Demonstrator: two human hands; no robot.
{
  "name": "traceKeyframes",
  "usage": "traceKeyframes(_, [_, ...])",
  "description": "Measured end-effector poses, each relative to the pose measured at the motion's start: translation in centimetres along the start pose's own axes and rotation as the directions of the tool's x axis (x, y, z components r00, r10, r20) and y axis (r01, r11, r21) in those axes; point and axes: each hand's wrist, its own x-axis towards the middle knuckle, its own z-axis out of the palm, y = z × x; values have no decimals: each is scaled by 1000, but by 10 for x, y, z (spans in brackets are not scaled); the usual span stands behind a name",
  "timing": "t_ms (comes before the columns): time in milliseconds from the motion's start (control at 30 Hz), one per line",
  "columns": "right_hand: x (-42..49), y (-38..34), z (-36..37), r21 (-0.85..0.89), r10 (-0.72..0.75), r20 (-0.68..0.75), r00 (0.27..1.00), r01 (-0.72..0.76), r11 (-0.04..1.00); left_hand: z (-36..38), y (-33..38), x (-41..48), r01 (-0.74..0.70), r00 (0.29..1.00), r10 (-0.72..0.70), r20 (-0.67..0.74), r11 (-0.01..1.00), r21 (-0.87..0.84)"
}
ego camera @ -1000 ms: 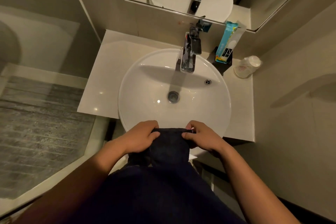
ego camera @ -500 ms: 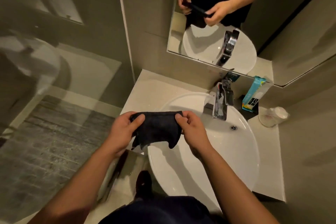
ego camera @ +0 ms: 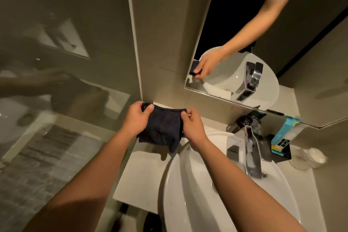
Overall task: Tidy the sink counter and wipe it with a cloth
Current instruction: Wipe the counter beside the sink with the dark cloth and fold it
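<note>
A dark folded cloth [ego camera: 162,128] hangs stretched between both hands above the back left corner of the pale sink counter [ego camera: 143,173]. My left hand [ego camera: 137,118] pinches its upper left corner and my right hand [ego camera: 192,127] pinches its upper right corner. The cloth's lower edge droops just above the counter, beside the rim of the round white basin [ego camera: 188,194].
A chrome tap [ego camera: 252,154] stands behind the basin. A blue packet [ego camera: 284,135] in a black holder and a white cup [ego camera: 308,158] lying on its side are at the back right. A mirror [ego camera: 263,43] is above, a glass shower wall [ego camera: 56,81] to the left.
Both hands have carried the cloth from in front of my body up and left, over the counter's back left corner. My view has tilted up toward the wall and mirror.
</note>
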Motion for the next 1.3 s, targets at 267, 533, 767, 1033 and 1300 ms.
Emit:
traceKeyframes(267, [101,38,8,-337,31,-3,1000,-30,941,40,-25,86,44,999,-44,-7,967,251])
traceKeyframes(533, [65,57,-6,-510,-117,11,993,106,854,65,-76,56,-113,991,133,-20,906,407])
traceKeyframes(767, [-7,83,-30,-739,-298,-214,930,45,672,100,-74,56,-200,980,138,145,720,664])
traceKeyframes(1033, [-29,116,-26,-815,-89,-241,966,-152,559,141,-82,57,-112,990,-9,142,562,820])
traceKeyframes(1300, [-29,124,-25,-856,-110,-233,966,-150,494,132,-100,57,-217,975,80,207,538,815])
